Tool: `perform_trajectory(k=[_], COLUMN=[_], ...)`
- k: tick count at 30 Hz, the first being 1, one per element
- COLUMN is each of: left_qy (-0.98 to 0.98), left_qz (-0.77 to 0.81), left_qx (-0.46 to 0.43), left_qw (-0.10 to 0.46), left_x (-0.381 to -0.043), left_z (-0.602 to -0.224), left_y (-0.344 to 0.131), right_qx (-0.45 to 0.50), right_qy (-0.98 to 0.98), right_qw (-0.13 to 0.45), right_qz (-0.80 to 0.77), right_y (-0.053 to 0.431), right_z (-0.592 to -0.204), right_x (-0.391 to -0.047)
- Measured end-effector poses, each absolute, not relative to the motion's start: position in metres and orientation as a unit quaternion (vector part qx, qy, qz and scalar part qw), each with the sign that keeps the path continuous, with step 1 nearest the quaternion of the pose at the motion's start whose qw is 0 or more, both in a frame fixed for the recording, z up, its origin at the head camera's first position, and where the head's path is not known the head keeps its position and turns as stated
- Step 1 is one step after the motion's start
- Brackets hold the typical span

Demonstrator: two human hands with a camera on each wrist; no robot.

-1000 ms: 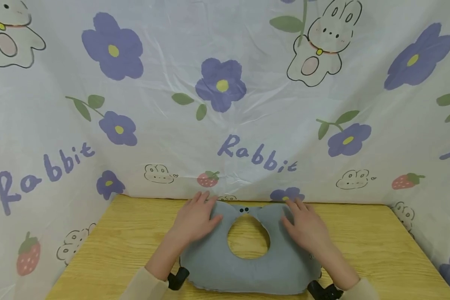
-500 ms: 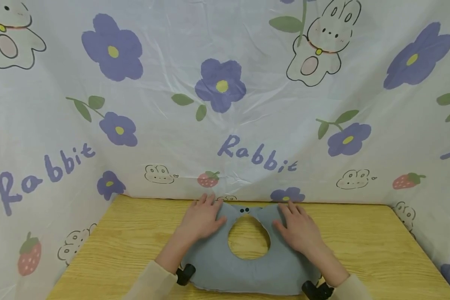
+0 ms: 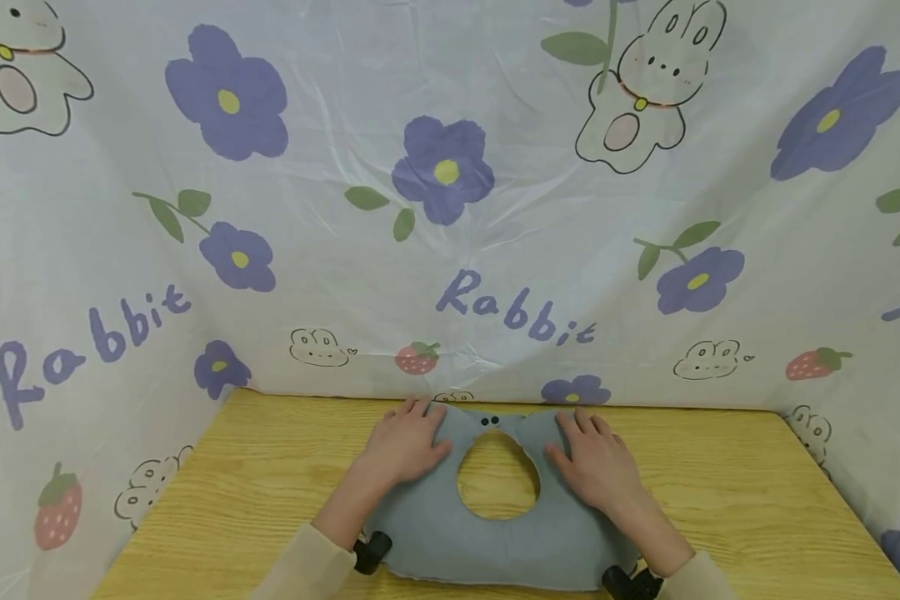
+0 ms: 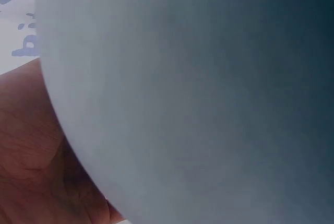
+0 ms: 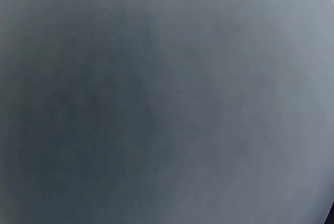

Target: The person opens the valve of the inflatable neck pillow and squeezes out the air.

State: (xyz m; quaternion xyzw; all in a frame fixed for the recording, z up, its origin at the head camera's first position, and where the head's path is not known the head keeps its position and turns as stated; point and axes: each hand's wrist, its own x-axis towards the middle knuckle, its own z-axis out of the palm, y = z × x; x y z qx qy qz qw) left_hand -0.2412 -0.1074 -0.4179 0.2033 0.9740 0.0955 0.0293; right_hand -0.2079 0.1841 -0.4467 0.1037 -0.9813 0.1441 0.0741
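A grey U-shaped neck pillow (image 3: 498, 550) lies puffed up on the table in the head view, its two ends pointing away from me. Two small black dots, perhaps snaps, show between those ends. My left hand (image 3: 405, 442) rests on the pillow's left arm, fingers extended toward the far edge. On the other arm lies my right hand (image 3: 598, 460), likewise with fingers extended and thumb toward the round opening. Grey fabric of the pillow (image 4: 182, 98) fills most of the left wrist view, beside part of my left palm (image 4: 26, 135). In the right wrist view, blurred pillow fabric (image 5: 209, 98) hides the hand.
The wood-grain table (image 3: 750, 500) extends to both sides of the pillow. A white curtain (image 3: 330, 275) printed with flowers, rabbits and strawberries hangs along the back and both sides. Black wrist cameras (image 3: 372, 552) sit close to the pillow's near corners.
Both hands have shifted inward over the pillow, the left one rightward and the right one leftward, then stayed almost still. The pillow has barely moved.
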Motion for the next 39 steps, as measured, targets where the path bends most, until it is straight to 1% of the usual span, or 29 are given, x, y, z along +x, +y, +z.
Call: perform_trajectory(k=[6,12,15,20,23,27,33,39], left_qy=[0.974,0.974,0.975,0.974,0.971,0.969,0.968,0.966], left_qz=[0.097,0.096,0.093,0.088,0.087,0.095,0.103,0.113], left_qx=[0.201,0.201,0.202,0.209,0.217,0.222,0.226,0.23], left_qw=[0.036,0.033,0.017,-0.029,-0.047,-0.042,-0.03,-0.045], left_x=[-0.243,-0.241,-0.236,-0.22,-0.211,-0.203,-0.197,-0.195], left_z=[-0.421,-0.42,-0.416,-0.406,-0.402,-0.402,-0.416,-0.425], left_y=[-0.107,-0.108,-0.109,-0.113,-0.116,-0.117,-0.117,-0.117], right_qx=[0.103,0.099,0.093,0.096,0.103,0.111,0.102,0.098], right_qy=[-0.983,-0.982,-0.981,-0.98,-0.98,-0.98,-0.983,-0.985], right_qw=[0.056,0.056,0.06,0.077,0.084,0.08,0.065,0.061], right_qz=[0.141,0.15,0.159,0.158,0.149,0.144,0.139,0.131], right_y=[0.185,0.185,0.186,0.186,0.185,0.183,0.184,0.185], right_z=[-0.448,-0.449,-0.444,-0.432,-0.428,-0.429,-0.438,-0.448], right_x=[-0.21,-0.21,-0.207,-0.197,-0.189,-0.179,-0.174,-0.175])
